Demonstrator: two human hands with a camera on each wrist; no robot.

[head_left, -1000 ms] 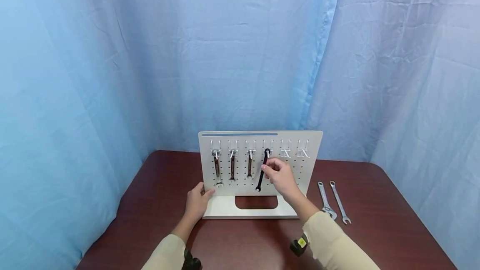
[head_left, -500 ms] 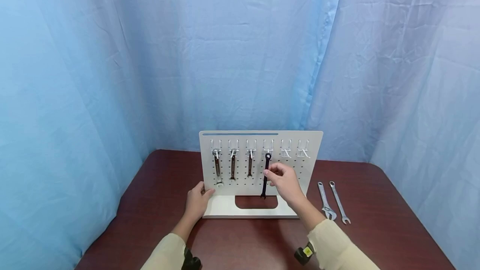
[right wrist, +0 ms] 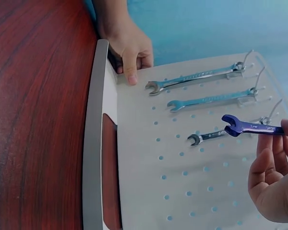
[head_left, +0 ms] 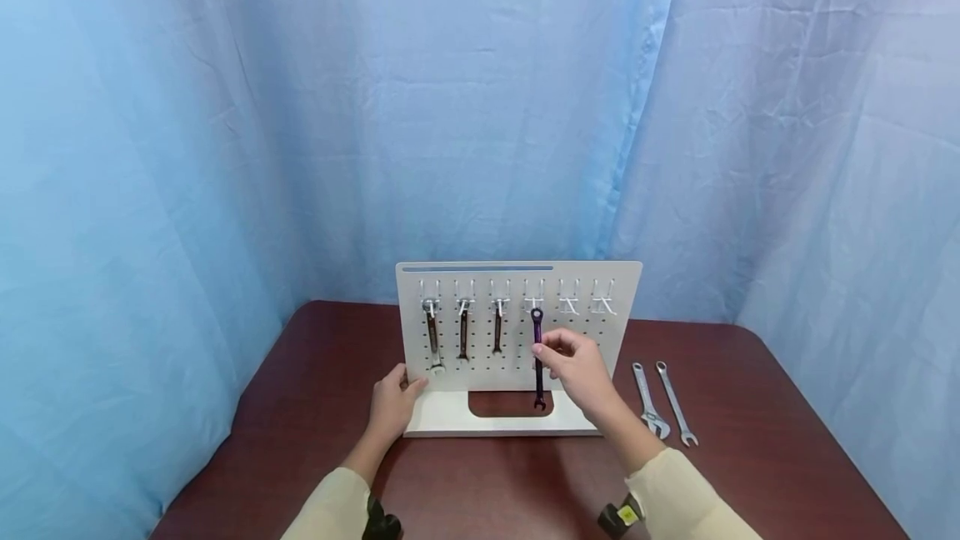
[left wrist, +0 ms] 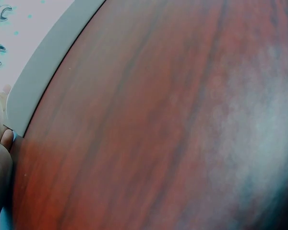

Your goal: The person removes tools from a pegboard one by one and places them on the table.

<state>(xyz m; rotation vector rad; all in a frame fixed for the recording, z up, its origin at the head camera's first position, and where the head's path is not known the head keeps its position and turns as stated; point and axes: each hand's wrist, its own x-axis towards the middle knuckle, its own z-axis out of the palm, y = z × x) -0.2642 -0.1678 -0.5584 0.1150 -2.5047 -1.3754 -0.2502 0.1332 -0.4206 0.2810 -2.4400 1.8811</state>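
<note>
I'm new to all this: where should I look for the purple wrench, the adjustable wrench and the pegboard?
Purple wrench (right wrist: 259,128): right wrist view, on its shank.
Adjustable wrench (head_left: 646,392): head view, on its handle.
Pegboard (head_left: 516,340): head view, on its bare front panel.

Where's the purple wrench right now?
In the head view, the purple wrench is in the person's right hand, in front of the white pegboard, just right of the three hanging wrenches.

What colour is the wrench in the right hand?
Purple; the wrench shows best in the right wrist view.
</note>
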